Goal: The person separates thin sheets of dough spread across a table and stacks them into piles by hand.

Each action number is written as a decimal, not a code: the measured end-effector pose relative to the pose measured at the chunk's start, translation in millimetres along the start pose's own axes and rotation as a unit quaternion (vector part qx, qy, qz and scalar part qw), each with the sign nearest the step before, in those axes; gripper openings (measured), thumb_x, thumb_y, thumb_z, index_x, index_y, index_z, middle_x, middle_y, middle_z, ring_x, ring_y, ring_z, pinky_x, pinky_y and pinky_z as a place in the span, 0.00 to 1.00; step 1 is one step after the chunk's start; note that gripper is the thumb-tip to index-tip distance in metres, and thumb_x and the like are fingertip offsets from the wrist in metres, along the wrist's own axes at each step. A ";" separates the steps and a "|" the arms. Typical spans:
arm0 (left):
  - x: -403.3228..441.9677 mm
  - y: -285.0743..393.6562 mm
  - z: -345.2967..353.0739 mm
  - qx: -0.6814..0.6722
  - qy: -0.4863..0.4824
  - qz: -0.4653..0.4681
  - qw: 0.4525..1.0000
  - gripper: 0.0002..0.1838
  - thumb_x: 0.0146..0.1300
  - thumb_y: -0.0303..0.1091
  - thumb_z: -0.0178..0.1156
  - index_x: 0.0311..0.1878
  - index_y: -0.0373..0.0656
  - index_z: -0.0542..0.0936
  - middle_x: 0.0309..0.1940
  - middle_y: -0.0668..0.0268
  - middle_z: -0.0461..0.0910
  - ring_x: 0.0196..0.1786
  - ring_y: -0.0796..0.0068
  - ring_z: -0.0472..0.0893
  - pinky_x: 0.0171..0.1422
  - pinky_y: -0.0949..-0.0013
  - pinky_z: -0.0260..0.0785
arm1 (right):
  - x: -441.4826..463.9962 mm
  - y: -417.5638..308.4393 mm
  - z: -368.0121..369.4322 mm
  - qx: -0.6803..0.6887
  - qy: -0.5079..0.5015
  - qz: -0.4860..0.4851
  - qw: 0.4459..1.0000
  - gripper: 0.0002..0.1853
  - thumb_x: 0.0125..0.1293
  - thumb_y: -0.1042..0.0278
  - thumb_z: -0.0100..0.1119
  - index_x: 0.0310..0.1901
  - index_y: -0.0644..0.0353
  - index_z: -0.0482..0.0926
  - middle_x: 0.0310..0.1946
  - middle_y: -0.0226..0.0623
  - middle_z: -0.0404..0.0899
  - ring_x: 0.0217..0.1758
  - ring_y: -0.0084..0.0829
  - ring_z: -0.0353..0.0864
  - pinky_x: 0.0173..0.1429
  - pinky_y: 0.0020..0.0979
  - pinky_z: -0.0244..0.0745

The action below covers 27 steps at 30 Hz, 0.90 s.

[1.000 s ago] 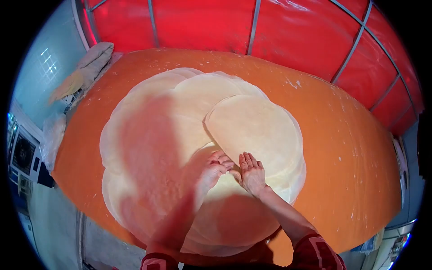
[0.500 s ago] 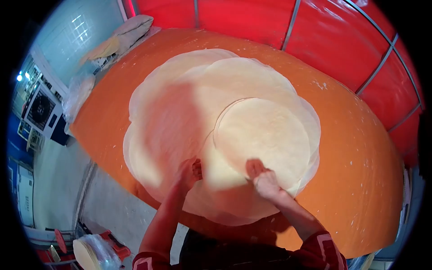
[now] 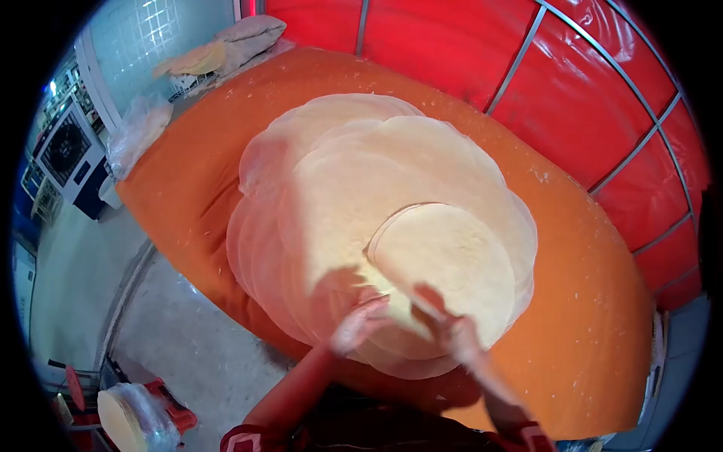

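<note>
Many thin, pale round sheets (image 3: 339, 203) overlap in a wide ring on the orange table cover (image 3: 587, 301). A smaller round stack (image 3: 452, 264) lies on them at the right. My left hand (image 3: 363, 322) is at the near edge of the sheets, its fingers stretched out toward the stack's lower left edge. Blurred by motion, my right hand (image 3: 448, 324) is over the near edge of that stack; its fingers are smeared, and whether it holds a sheet edge cannot be made out.
Behind the table stands a red sheet wall (image 3: 444, 38) with metal bars. Folded cloth (image 3: 252, 38) and clear plastic (image 3: 139, 135) lie at the left edge. A fan unit (image 3: 68, 151) stands left; wrapped rounds (image 3: 124, 422) sit at the lower left.
The view has swung, shifting the table within it. My left hand has moved right toward the stack and its fingers have opened out. My right hand is still near the stack's front edge.
</note>
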<state>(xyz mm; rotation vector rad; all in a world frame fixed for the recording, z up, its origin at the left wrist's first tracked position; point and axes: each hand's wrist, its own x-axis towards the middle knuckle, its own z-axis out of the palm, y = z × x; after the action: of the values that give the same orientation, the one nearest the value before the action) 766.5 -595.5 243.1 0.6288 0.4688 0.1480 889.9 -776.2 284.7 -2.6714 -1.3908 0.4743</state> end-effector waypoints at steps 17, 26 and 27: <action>29.9 88.7 -94.6 0.207 0.234 0.085 0.946 0.08 0.53 0.32 0.53 0.26 0.41 0.65 0.23 0.64 0.69 0.29 0.72 0.74 0.29 0.72 0.70 | 213.5 -69.6 -32.6 -0.110 0.241 -0.197 0.944 0.11 0.54 0.69 0.46 0.39 0.61 0.71 0.25 0.35 0.73 0.22 0.26 0.71 0.25 0.28 0.65; 40.0 93.7 -72.1 -0.049 0.085 0.172 0.980 0.04 0.52 0.28 0.47 0.31 0.38 0.67 0.31 0.59 0.71 0.38 0.63 0.74 0.46 0.61 0.68 | 148.2 -127.3 35.9 -0.008 0.396 -0.252 0.883 0.17 0.49 0.72 0.46 0.43 0.64 0.69 0.35 0.46 0.73 0.28 0.40 0.76 0.29 0.35 0.72; 42.2 93.0 -71.5 -0.054 0.049 0.191 0.979 0.06 0.52 0.28 0.46 0.34 0.38 0.67 0.34 0.59 0.70 0.40 0.62 0.73 0.46 0.61 0.67 | 150.1 -123.5 34.3 -0.029 0.393 -0.242 0.887 0.16 0.50 0.71 0.48 0.43 0.64 0.69 0.36 0.48 0.73 0.28 0.38 0.76 0.28 0.33 0.71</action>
<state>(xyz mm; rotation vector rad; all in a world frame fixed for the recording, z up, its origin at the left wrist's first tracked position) 771.3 -471.4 232.1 0.6007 0.4279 0.5692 862.9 -584.7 245.3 -2.0023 -1.6540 -0.6323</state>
